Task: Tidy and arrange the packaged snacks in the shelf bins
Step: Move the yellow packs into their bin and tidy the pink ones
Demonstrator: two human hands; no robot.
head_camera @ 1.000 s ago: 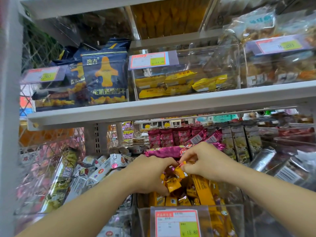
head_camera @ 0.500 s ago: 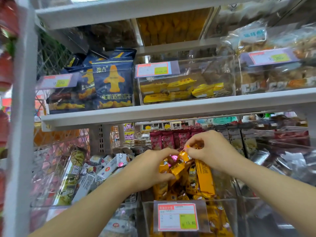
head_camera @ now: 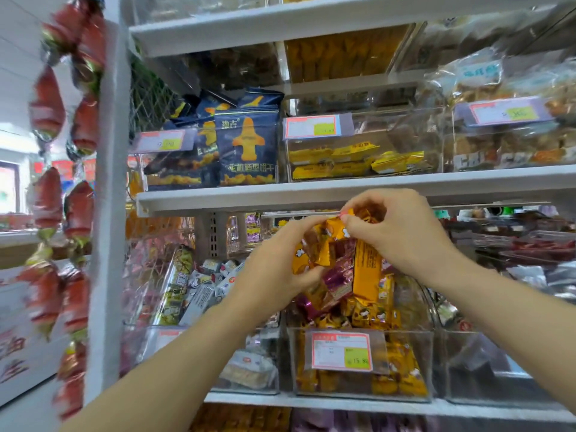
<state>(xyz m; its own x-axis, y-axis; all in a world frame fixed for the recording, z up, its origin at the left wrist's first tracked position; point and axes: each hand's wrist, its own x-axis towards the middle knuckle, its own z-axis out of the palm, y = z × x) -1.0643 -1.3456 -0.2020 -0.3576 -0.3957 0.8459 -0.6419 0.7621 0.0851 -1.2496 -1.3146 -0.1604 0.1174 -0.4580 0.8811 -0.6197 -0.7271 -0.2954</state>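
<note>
Both hands hold a bunch of small orange snack packets [head_camera: 321, 249] above a clear bin [head_camera: 402, 366] full of the same orange packets. My left hand [head_camera: 274, 272] grips the bunch from below and the left. My right hand [head_camera: 396, 232] pinches the top packets with thumb and forefinger. A long orange bar [head_camera: 367, 272] and a purple wrapper [head_camera: 338, 277] hang in the bunch under my right hand. The bin carries a price label [head_camera: 341, 350] on its front.
A white shelf board [head_camera: 311, 194] runs just above my hands. Left of the orange bin stands a clear bin of white-wrapped snacks [head_camera: 202, 285]. Above are dark blue biscuit bags [head_camera: 247, 148] and a bin of yellow packets [head_camera: 352, 160]. Red packets [head_camera: 78, 213] hang on the left post.
Both hands have lifted the bunch of orange packets higher out of the bin, close under the shelf board. The view has swung left and down.
</note>
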